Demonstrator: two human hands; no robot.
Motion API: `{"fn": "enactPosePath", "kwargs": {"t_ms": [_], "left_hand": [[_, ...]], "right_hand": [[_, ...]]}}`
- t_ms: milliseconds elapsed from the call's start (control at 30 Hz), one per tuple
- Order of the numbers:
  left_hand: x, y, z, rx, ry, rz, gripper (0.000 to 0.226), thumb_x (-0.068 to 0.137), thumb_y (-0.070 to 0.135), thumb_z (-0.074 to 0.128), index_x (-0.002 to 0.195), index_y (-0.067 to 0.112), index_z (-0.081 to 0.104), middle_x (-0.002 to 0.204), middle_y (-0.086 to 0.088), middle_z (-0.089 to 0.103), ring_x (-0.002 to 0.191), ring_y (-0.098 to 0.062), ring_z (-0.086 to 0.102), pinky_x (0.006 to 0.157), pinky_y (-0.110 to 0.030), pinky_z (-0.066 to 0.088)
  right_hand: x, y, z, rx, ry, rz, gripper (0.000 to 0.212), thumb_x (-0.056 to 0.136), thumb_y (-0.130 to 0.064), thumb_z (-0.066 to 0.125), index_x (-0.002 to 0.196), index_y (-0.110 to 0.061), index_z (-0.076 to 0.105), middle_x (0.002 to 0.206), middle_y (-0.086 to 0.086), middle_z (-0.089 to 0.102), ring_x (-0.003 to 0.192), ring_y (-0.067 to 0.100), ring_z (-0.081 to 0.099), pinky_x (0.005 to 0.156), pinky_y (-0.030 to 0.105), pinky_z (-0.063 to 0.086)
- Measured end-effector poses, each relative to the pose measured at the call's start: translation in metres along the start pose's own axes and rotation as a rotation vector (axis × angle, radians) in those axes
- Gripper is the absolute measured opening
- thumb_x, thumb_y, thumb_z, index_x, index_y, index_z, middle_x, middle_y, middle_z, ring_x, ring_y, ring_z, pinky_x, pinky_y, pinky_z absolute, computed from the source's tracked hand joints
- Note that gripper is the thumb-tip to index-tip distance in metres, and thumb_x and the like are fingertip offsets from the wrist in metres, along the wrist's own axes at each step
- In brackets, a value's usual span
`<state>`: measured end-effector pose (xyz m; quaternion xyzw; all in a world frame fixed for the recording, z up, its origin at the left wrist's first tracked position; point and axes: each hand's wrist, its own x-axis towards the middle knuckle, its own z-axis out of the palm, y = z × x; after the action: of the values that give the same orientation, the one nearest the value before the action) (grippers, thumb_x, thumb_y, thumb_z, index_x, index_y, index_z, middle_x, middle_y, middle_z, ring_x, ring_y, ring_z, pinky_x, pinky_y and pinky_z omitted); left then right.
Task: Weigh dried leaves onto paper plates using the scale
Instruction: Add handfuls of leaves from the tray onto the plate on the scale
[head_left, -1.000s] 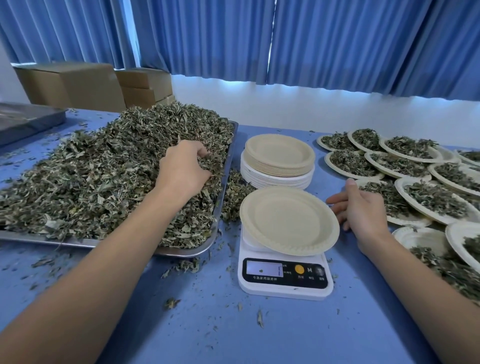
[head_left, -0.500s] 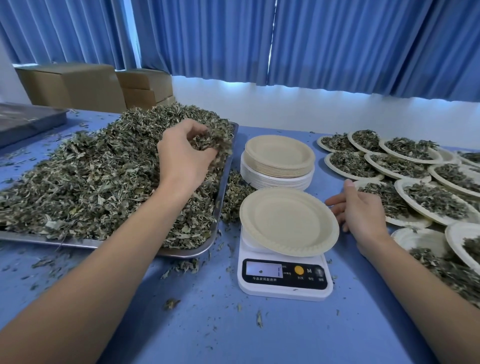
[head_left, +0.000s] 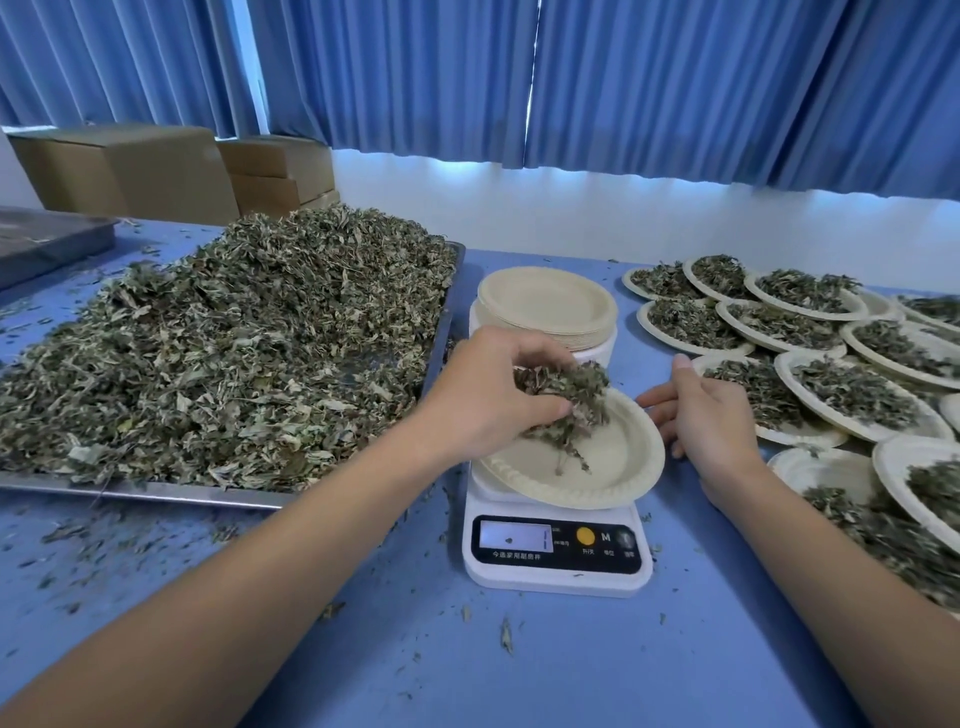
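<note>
Green leaves (head_left: 569, 387) in curled left hand (head_left: 485, 402)

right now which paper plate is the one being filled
The plate on the white scale, directly under the left hand gripping a clump of leaves. The stack behind it is empty; the plates at right already hold leaves.

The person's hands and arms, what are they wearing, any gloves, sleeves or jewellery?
Nothing worn shows. The left hand and right hand have no gloves, rings or watch; the left forearm and right forearm are bare to the frame's edge, no sleeve in view.
</note>
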<state>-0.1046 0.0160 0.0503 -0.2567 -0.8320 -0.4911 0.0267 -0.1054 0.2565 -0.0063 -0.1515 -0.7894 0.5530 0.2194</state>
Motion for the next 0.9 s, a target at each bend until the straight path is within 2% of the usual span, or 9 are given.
{"fn": "enactPosePath", "kwargs": {"t_ms": [133, 300, 400, 500, 600, 700, 733, 867, 900], "left_hand": [[-0.001, -0.001, -0.005, -0.037, -0.072, -0.029, 0.043, 0.080, 0.012, 0.085, 0.119, 0.024, 0.072, 0.122, 0.013, 0.069, 0.120, 0.002, 0.059, 0.106, -0.024, 0.043], [0.004, 0.001, -0.025, -0.233, -0.003, -0.089, 0.024, 0.087, 0.014, 0.079, 0.109, 0.023, 0.076, 0.109, 0.007, 0.075, 0.102, -0.005, 0.070, 0.096, -0.026, 0.053], [0.011, -0.006, -0.048, -0.114, 0.129, -0.107, 0.016, 0.093, 0.017, 0.072, 0.104, 0.028, 0.076, 0.102, 0.012, 0.075, 0.096, -0.002, 0.068, 0.091, -0.026, 0.052], [0.017, -0.021, -0.074, 0.150, 0.237, -0.179, 0.017, 0.096, 0.015, 0.066, 0.104, 0.028, 0.074, 0.104, 0.009, 0.072, 0.092, -0.007, 0.067, 0.082, -0.027, 0.053], [0.018, -0.041, -0.096, 0.364, 0.135, -0.357, 0.022, 0.096, 0.015, 0.066, 0.114, 0.027, 0.069, 0.117, 0.002, 0.065, 0.073, -0.014, 0.062, 0.064, -0.029, 0.054], [0.017, -0.055, -0.105, 0.494, -0.030, -0.495, 0.031, 0.091, 0.019, 0.074, 0.121, 0.023, 0.068, 0.131, -0.006, 0.061, 0.103, -0.024, 0.063, 0.097, -0.043, 0.051], [0.016, -0.056, -0.105, 0.516, -0.070, -0.515, 0.032, 0.088, 0.020, 0.077, 0.119, 0.022, 0.069, 0.128, -0.005, 0.062, 0.107, -0.025, 0.061, 0.099, -0.042, 0.048], [0.015, -0.056, -0.099, 0.575, -0.113, -0.515, 0.030, 0.083, 0.020, 0.083, 0.110, 0.017, 0.071, 0.105, -0.001, 0.065, 0.091, -0.021, 0.063, 0.075, -0.029, 0.047], [0.015, -0.055, -0.097, 0.588, -0.113, -0.509, 0.030, 0.083, 0.018, 0.083, 0.111, 0.017, 0.071, 0.103, 0.000, 0.064, 0.089, -0.019, 0.062, 0.074, -0.028, 0.045]], "right_hand": [[0.001, 0.000, 0.001, -0.006, 0.003, 0.004, 0.063, 0.108, -0.047, 0.040, 0.075, -0.006, 0.076, 0.056, 0.006, 0.069, 0.040, 0.012, 0.056, 0.047, 0.033, 0.040], [0.000, -0.001, 0.000, 0.003, -0.009, 0.005, 0.063, 0.108, -0.046, 0.040, 0.076, -0.006, 0.076, 0.057, 0.005, 0.069, 0.040, 0.012, 0.056, 0.045, 0.032, 0.040], [-0.001, -0.001, 0.000, -0.005, -0.004, 0.002, 0.063, 0.108, -0.047, 0.040, 0.076, -0.006, 0.076, 0.057, 0.006, 0.070, 0.041, 0.012, 0.057, 0.045, 0.030, 0.040], [-0.001, -0.001, -0.001, -0.007, -0.005, 0.002, 0.063, 0.108, -0.046, 0.040, 0.076, -0.006, 0.076, 0.058, 0.007, 0.070, 0.041, 0.013, 0.057, 0.043, 0.029, 0.040], [-0.001, -0.001, 0.000, -0.007, -0.002, 0.007, 0.063, 0.108, -0.047, 0.040, 0.075, -0.007, 0.076, 0.058, 0.006, 0.070, 0.041, 0.012, 0.057, 0.042, 0.028, 0.040], [-0.001, -0.001, 0.000, -0.003, 0.001, 0.010, 0.063, 0.108, -0.047, 0.041, 0.076, -0.006, 0.076, 0.058, 0.006, 0.070, 0.041, 0.012, 0.057, 0.041, 0.026, 0.039], [0.000, -0.001, 0.000, -0.001, 0.001, 0.010, 0.062, 0.108, -0.047, 0.041, 0.076, -0.006, 0.076, 0.058, 0.006, 0.070, 0.040, 0.012, 0.056, 0.041, 0.026, 0.039], [0.000, 0.000, -0.001, -0.007, -0.002, 0.009, 0.063, 0.108, -0.047, 0.040, 0.075, -0.007, 0.076, 0.057, 0.006, 0.070, 0.040, 0.012, 0.056, 0.042, 0.029, 0.039], [0.000, 0.000, -0.001, -0.008, -0.002, 0.009, 0.063, 0.108, -0.047, 0.040, 0.074, -0.007, 0.076, 0.057, 0.005, 0.070, 0.040, 0.012, 0.056, 0.042, 0.029, 0.039]]}}
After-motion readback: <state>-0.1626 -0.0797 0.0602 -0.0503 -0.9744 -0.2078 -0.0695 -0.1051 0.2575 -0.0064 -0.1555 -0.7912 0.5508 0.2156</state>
